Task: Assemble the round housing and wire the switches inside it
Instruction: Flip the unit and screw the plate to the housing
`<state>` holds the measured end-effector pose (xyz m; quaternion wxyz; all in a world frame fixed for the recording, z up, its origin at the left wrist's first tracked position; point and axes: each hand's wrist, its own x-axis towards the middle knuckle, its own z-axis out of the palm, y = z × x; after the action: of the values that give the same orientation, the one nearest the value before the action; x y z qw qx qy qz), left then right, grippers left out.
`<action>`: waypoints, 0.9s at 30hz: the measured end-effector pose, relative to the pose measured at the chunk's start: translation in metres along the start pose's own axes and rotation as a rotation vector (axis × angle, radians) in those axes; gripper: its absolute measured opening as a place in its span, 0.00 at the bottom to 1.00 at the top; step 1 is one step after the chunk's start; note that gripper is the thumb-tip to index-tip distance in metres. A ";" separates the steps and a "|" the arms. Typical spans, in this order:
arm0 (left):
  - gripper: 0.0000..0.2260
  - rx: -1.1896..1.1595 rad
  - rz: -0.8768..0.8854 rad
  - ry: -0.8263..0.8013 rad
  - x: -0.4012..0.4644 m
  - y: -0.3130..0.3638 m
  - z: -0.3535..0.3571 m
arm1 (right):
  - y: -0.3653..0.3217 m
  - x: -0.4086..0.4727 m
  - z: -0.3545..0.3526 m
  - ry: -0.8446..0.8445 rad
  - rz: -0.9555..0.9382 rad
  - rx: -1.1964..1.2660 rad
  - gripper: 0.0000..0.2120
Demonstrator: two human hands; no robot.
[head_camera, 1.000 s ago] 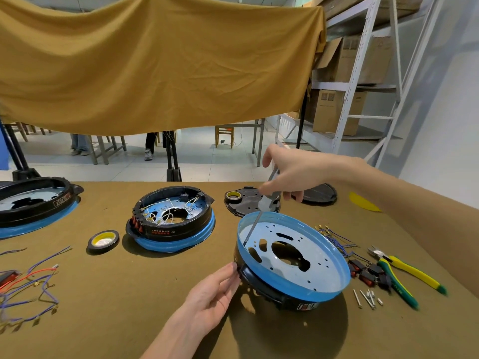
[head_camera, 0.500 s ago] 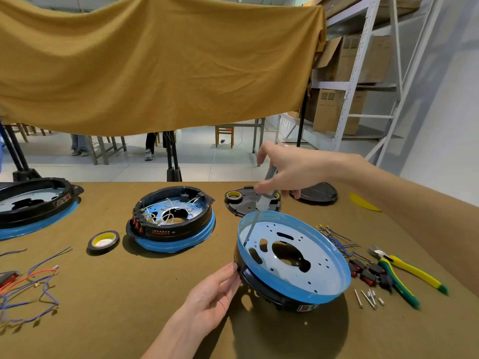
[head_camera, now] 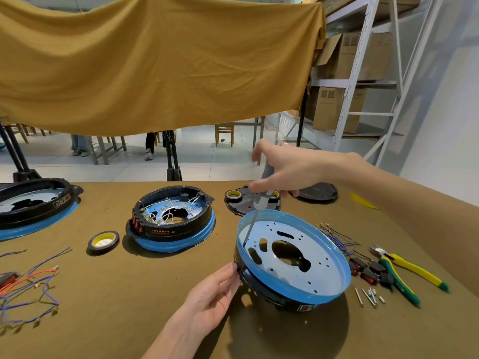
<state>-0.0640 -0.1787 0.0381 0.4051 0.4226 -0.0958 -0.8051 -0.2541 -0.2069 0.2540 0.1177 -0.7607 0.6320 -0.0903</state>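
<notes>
The round housing (head_camera: 294, 257), a blue-filmed metal pan seated in a black ring, sits tilted toward the right part of the table's (head_camera: 129, 294) near edge, its perforated plate facing up. The right hand (head_camera: 287, 172) has its fingers curled round the grey handle of a screwdriver (head_camera: 256, 213), whose shaft slants down to a point on the plate's far-left side. The left hand (head_camera: 211, 299) steadies the black ring, fingertips pressed flat against its near-left wall, fingers straight. This looks like the fastening step, plate to ring, with wiring not yet begun. Next the tip must stay seated while the hand turns; loose screws (head_camera: 369, 296) and switches (head_camera: 368, 270) lie toward the right edge.
</notes>
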 end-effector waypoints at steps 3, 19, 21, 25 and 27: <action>0.21 0.001 -0.005 0.004 0.000 0.000 0.000 | 0.000 0.000 -0.002 -0.031 -0.019 0.072 0.27; 0.21 -0.018 -0.005 0.014 -0.001 -0.001 0.001 | 0.003 0.001 0.000 -0.025 -0.017 0.040 0.25; 0.21 -0.018 -0.006 0.010 0.000 -0.001 -0.001 | 0.003 0.002 0.005 0.020 -0.012 -0.034 0.23; 0.18 -0.030 -0.011 -0.003 -0.001 -0.001 -0.001 | 0.004 0.002 -0.001 -0.070 -0.021 0.114 0.31; 0.19 -0.032 -0.013 0.003 -0.001 0.000 -0.001 | 0.003 0.003 0.001 -0.020 -0.020 0.072 0.26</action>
<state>-0.0631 -0.1778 0.0377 0.4068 0.4179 -0.0799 -0.8084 -0.2561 -0.2107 0.2519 0.1503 -0.7630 0.6196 -0.1065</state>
